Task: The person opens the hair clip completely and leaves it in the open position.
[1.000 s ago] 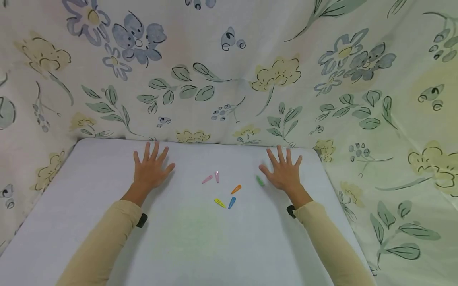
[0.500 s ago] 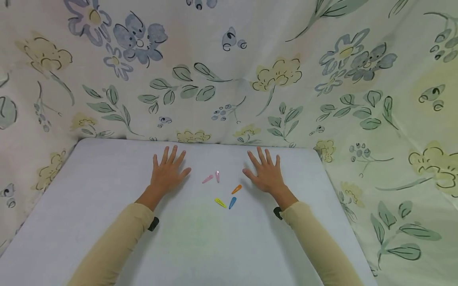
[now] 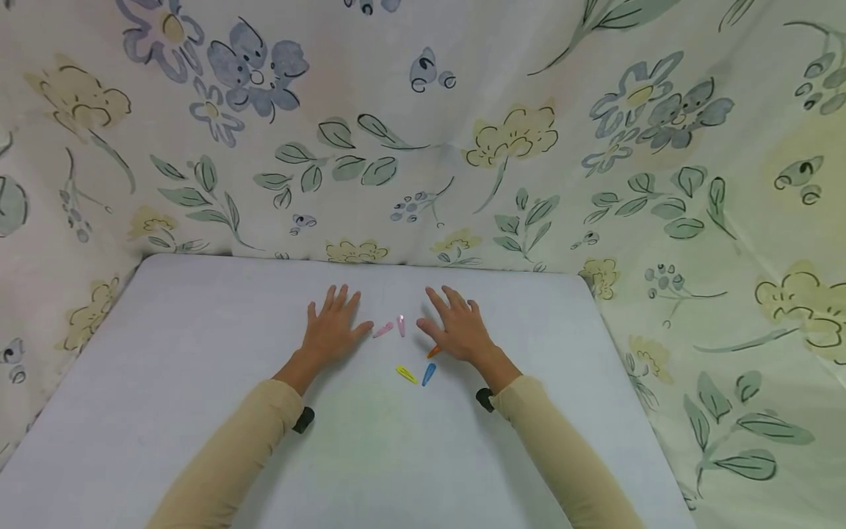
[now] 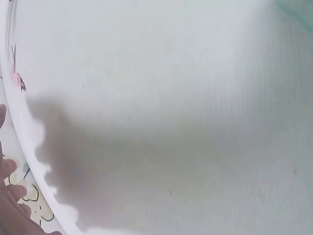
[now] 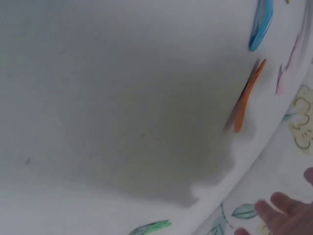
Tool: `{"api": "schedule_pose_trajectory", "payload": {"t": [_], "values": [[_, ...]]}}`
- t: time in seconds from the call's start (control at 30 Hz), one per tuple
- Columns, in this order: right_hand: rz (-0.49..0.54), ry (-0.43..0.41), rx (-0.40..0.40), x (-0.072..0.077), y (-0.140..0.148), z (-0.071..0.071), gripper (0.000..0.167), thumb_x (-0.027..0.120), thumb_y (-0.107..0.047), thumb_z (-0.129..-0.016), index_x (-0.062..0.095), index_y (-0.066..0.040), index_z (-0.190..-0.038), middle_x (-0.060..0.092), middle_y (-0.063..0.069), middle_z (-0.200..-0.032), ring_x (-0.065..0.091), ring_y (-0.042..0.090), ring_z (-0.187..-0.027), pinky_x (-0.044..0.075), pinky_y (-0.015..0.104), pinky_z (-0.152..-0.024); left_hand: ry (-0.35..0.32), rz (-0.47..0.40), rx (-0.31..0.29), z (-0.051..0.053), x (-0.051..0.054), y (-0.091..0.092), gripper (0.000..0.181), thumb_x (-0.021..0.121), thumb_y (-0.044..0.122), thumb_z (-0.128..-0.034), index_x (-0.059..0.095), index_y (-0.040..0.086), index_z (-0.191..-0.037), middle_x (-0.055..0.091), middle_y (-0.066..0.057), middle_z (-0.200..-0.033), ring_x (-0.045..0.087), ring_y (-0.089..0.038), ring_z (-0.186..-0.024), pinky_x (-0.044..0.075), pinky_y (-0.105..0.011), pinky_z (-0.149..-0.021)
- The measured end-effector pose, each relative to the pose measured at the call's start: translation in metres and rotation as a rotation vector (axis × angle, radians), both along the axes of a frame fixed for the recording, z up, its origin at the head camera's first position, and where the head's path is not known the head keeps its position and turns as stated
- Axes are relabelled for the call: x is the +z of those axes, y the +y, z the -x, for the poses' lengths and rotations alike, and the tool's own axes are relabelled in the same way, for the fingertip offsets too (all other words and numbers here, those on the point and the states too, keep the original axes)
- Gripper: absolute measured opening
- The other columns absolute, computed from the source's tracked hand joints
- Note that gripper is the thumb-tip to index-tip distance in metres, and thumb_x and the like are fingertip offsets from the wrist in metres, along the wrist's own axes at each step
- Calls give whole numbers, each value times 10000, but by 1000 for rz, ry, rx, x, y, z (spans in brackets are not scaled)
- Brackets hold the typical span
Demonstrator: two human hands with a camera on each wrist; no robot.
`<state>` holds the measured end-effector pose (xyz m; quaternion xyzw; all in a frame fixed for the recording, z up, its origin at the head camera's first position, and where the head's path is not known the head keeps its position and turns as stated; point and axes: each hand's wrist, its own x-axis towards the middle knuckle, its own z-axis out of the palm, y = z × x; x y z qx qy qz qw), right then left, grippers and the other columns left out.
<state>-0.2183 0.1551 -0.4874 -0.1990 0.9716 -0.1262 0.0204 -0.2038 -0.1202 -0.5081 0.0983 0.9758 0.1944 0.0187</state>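
Observation:
Several small snap hair clips lie on the white table. Two are pink [image 3: 383,330], with a yellow clip [image 3: 406,375] and a blue clip [image 3: 429,374] nearer the front. My left hand [image 3: 333,332] is spread just left of the pink clips, its thumb close to one of them. Over the orange clip [image 3: 432,352] hovers my right hand [image 3: 459,330], fingers loosely spread, covering part of it in the head view. A green clip [image 5: 151,227] appears only in the right wrist view; the head view hides it. Neither hand holds anything.
The white table [image 3: 198,338] has its back edge against a floral curtain [image 3: 423,147], which also hangs at both sides. Dark wrist cameras sit under both sleeve cuffs.
Both hands have moved inward towards each other and slightly nearer the front. My right hand has passed over the green clip and now partly covers the orange one. The visible clips stay put.

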Motion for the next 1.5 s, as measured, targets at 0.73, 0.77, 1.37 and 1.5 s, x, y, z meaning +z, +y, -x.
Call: {"api": "schedule_pose_trajectory", "payload": {"t": [0.73, 0.77, 1.37, 1.5], "values": [[573, -324, -61, -12, -32, 3, 677, 794, -312, -857, 522, -82, -1433, 561, 111, -1388, 538, 278, -1233, 457, 450, -1015, 27, -181, 1, -4, -13, 12, 362, 747, 350, -895, 749, 101, -1158, 461, -223, -1476, 270, -411, -1448, 165, -698, -1104], [577, -326, -65, -12, -32, 3, 669, 798, -305, -855, 531, -77, -1424, 564, 110, -1389, 535, 282, -1236, 453, 455, -1019, 30, -190, 7, -4, -14, 12, 336, 755, 337, -890, 760, 106, -1135, 469, -217, -1472, 278, -401, -1445, 167, -692, -1106], [484, -275, -73, -16, -47, 2, 392, 770, -244, -885, 694, -97, -1239, 620, 98, -1299, 517, 282, -1281, 373, 455, -1097, 73, -243, 22, -1, -15, 18, 115, 810, 162, -838, 809, 84, -923, 549, -187, -1401, 369, -367, -1390, 251, -635, -1092], [470, -230, -69, -19, -50, 3, 321, 769, -217, -885, 728, -91, -1177, 648, 102, -1250, 543, 281, -1242, 383, 448, -1086, 86, -249, 4, -1, -15, 19, 99, 811, 152, -836, 811, 81, -904, 566, -189, -1382, 382, -370, -1383, 263, -643, -1079]]}}
